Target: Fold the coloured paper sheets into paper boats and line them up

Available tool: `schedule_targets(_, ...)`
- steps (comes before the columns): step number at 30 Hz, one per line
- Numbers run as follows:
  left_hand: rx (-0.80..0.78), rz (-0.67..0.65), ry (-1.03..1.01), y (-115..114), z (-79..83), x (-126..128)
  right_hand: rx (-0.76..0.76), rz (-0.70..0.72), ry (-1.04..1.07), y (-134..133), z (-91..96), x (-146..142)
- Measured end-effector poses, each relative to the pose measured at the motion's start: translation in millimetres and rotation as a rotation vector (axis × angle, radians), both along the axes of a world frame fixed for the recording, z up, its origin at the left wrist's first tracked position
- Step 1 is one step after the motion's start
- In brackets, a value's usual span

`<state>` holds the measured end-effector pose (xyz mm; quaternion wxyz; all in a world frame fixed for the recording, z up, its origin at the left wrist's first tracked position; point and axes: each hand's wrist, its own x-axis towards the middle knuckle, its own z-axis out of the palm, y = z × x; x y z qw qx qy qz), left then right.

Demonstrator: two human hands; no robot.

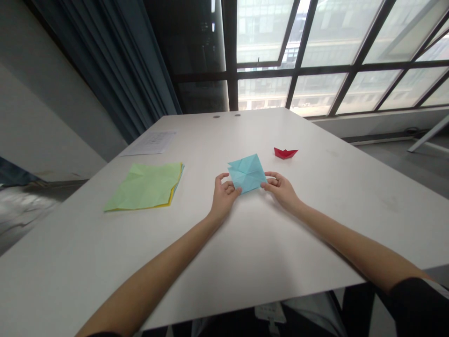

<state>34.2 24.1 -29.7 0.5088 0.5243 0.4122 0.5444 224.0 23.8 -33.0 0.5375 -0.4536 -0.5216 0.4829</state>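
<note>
A light blue square of creased paper lies on the white table, turned like a diamond. My left hand pinches its near left edge with thumb and fingers closed on the paper. My right hand pinches the near right corner in the same way. Both forearms reach in from the near edge of the table.
A small red paper boat sits just beyond the blue sheet to the right. A stack of coloured sheets with a green one on top lies to the left. Behind it is a white printed sheet. Large windows stand behind the table.
</note>
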Motion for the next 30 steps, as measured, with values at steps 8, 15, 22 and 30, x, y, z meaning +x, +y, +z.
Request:
schedule_targets(8,0.120,0.222,0.251,7,-10.2,-6,0.810,-0.375,-0.658,-8,11.6,14)
schedule_targets(15,0.291,0.247,0.652,5,-4.6,-14,1.055,0.181,-1.126,-13,1.3,3)
schedule_targets(22,0.395,0.066,1.166,1,-5.4,-16,0.803,0.456,-1.140,-18,2.0,-2)
schedule_targets(30,0.534,0.092,1.439,-6,2.0,-11,0.527,0.121,-1.171,0,-2.4,11)
